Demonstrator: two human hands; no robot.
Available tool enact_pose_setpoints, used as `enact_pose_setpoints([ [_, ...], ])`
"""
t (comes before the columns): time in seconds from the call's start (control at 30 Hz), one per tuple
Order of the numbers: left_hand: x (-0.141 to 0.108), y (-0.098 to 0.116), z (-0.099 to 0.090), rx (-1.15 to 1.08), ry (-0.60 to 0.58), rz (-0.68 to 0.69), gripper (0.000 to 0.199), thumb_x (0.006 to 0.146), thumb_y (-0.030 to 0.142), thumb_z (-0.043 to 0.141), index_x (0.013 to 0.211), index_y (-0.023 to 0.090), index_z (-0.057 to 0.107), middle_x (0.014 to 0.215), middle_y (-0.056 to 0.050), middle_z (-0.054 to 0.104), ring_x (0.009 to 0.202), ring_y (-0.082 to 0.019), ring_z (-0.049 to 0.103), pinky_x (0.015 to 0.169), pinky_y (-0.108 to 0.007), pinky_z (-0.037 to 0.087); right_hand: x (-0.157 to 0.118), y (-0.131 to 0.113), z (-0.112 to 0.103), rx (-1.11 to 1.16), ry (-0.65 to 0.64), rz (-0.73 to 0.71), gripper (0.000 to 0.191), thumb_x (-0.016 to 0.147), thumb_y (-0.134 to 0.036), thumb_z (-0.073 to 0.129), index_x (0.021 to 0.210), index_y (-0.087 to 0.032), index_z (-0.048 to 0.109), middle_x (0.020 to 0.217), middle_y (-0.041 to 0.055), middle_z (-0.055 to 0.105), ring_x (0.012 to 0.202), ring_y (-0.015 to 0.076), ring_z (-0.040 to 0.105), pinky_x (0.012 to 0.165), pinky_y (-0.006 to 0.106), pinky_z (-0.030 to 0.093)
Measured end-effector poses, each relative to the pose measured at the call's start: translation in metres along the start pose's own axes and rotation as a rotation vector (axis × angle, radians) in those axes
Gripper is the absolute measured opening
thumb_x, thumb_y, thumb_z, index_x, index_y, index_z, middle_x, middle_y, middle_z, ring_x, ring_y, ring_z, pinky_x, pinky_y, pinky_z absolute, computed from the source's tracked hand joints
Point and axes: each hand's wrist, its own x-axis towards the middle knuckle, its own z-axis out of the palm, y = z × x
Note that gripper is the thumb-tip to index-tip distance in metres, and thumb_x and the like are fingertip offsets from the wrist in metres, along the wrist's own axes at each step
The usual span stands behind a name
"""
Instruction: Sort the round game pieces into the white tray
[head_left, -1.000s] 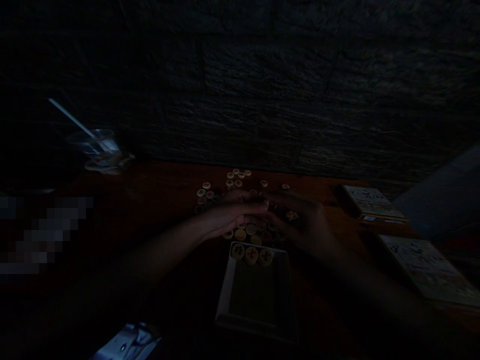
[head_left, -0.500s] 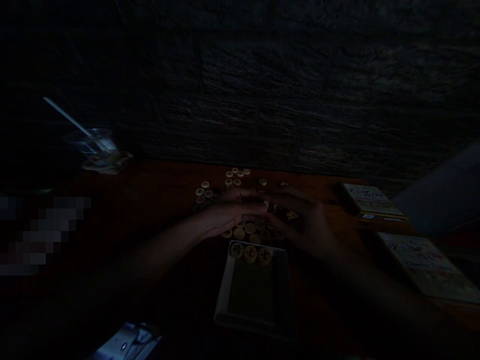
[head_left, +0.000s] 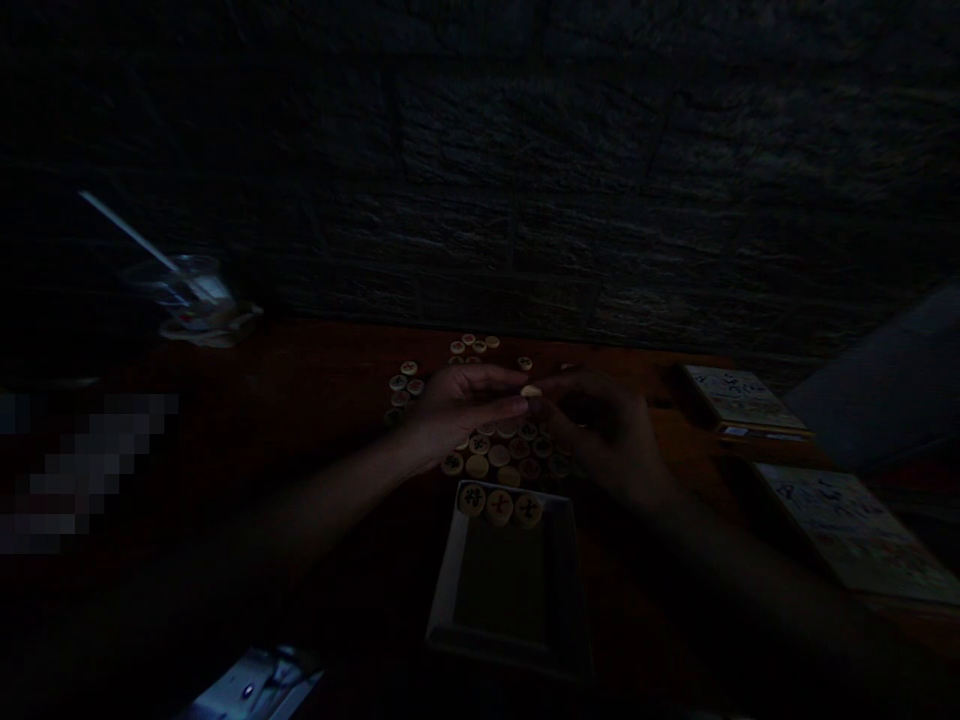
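In dim light, a round wooden xiangqi piece (head_left: pixel 531 392) is pinched between my two hands above the table. My left hand (head_left: pixel 469 405) has it by thumb and fingertips from the left, and my right hand (head_left: pixel 600 425) meets it from the right. Beneath and around them lie several loose xiangqi pieces (head_left: pixel 499 456), some with characters showing, others blank side up. An open shallow box (head_left: pixel 442 600) stands nearer to me, with a row of three pieces (head_left: pixel 499 506) along its far end.
Two lidded boxes with printed covers, one farther back (head_left: pixel 739 392) and one nearer (head_left: pixel 855 535), lie on the right. A clear cup (head_left: pixel 202 290) with a straw is at the back left, by the brick wall (head_left: pixel 465 190). Something bright and bluish (head_left: pixel 251 690) lies at bottom left.
My hands have shifted so that a piece now shows between the fingertips. My left hand has turned slightly and no longer covers some of the lower pieces.
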Motion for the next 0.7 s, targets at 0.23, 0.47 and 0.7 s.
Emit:
enact_pose_setpoints([
  [0.23,-0.003,0.003,0.000,0.156,-0.041,0.074,0.037,0.075,0.027,0.088,0.110,0.020,0.079,0.110,-0.008,0.080,0.097,-0.021,0.077,0.088,-0.035,0.061,0.003,-0.002,0.005,0.253,-0.022,0.256,0.023,0.082,-0.040,0.080,0.088,-0.018,0.075,0.080,0.0037,0.076,0.067,0.0147,0.069,0.058,0.025,0.054],
  [0.47,-0.004,0.004,0.004,0.220,-0.072,0.136,0.031,0.077,0.024,0.084,0.107,0.020,0.080,0.112,-0.008,0.080,0.101,-0.022,0.076,0.093,-0.036,0.060,0.002,-0.009,0.007,0.392,-0.046,0.408,0.028,0.079,-0.044,0.083,0.077,-0.017,0.074,0.063,0.0000,0.070,0.049,0.0107,0.061,0.046,0.021,0.048],
  [0.7,-0.006,0.011,0.006,0.269,0.040,0.097,0.025,0.083,0.029,0.080,0.107,0.021,0.081,0.112,-0.009,0.080,0.105,-0.023,0.075,0.095,-0.036,0.059,0.002,-0.009,0.008,0.428,-0.071,0.434,0.032,0.076,-0.040,0.086,0.094,-0.017,0.074,0.075,0.0034,0.076,0.058,0.0137,0.069,0.052,0.023,0.056],
])
